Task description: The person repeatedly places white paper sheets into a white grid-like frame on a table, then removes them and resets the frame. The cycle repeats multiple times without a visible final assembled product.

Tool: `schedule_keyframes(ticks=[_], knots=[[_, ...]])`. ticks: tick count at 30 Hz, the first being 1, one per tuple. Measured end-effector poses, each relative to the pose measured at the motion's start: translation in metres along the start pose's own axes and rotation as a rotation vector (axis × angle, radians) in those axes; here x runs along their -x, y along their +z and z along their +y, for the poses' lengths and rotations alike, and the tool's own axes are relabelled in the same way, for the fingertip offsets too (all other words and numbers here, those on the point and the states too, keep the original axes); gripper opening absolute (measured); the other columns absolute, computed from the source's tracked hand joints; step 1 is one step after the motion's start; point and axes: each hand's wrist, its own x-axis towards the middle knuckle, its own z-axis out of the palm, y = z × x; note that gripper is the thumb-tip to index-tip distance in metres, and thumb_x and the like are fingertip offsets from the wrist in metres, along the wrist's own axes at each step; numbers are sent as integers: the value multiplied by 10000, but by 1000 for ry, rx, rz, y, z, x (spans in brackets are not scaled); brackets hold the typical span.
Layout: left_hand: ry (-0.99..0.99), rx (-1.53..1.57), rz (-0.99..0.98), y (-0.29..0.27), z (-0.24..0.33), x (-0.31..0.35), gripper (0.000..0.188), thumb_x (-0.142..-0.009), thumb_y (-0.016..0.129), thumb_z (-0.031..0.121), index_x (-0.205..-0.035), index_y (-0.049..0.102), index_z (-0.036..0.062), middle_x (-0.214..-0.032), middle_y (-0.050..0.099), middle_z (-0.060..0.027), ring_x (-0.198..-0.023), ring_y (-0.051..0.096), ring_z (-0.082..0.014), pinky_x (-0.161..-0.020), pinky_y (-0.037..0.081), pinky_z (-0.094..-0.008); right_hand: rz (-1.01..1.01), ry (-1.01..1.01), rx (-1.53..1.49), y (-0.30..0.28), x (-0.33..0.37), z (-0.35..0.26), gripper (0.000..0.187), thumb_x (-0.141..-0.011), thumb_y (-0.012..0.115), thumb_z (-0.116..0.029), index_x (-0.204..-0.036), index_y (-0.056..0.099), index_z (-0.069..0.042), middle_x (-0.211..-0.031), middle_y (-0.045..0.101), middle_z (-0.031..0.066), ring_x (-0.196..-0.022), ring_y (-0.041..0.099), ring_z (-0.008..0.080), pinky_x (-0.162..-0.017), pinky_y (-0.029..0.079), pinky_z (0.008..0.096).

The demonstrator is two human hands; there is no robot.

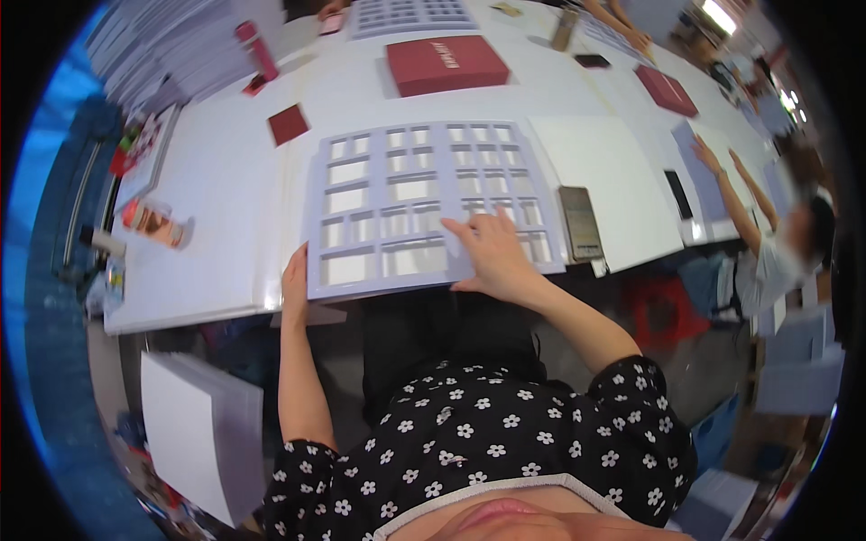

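A pale lavender divider tray with many rectangular openings lies flat at the near edge of the white table. My left hand rests along the tray's near left side, its fingers stretched out against the edge. Over the near right part of the tray, my right hand is spread, with the fingertips on the dividers and the thumb by the front rim. White shows through the openings. A phone lies just right of the tray, on a white board.
Beyond the tray sit a closed dark red box and a small dark red square. A bottle lies at left; a pink bottle stands farther back. At right, a co-worker's hands touch a lavender panel. White panels stand below left.
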Motion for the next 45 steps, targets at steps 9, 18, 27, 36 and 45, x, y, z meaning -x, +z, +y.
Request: schedule_keyframes(ticks=[9, 18, 27, 36, 45], knots=[[104, -69, -128, -25, -12, 12, 578, -1070, 317, 414, -1410, 455, -32, -1375, 532, -179, -1305, 478, -245, -1095, 340, -338, 251, 93, 0, 17, 39, 9, 983, -581, 883, -375, -1422, 445, -117, -1323, 479, 215, -1328, 394, 418, -1135, 245, 576], [148, -641, -44, -14, 3, 74, 550, -913, 693, 185, -1388, 488, -2, -1235, 616, -149, -1055, 592, -250, -937, 453, -353, 469, 624, -123, 28, 139, 63, 682, -739, 800, -293, -1294, 534, 0, -1247, 576, 157, -1118, 543, 321, -944, 415, 428], [180, -801, 21, 1, 18, 77, 402, -903, 700, 194, -1223, 602, -27, -1027, 683, -174, -920, 640, -270, -842, 488, -370, 492, 490, -25, 30, 130, 84, 490, -749, 772, -267, -1145, 624, -20, -886, 653, 104, -806, 642, 273, -716, 516, 366], [358, -1092, 10, -4, 25, 74, 225, -908, 674, 175, -1021, 662, -20, -837, 680, -154, -753, 640, -247, -698, 503, -368, 507, 385, -16, 34, 137, 98, 313, -759, 764, -216, -976, 641, -26, -762, 642, 101, -706, 656, 284, -632, 519, 381], [227, -909, -6, -8, 24, 71, 255, -851, 720, 143, -1023, 656, -35, -852, 667, -154, -718, 600, -240, -675, 479, -340, 511, 433, -101, 35, 138, 98, 255, -764, 761, -215, -927, 651, -52, -768, 650, 103, -708, 652, 295, -624, 515, 387]])
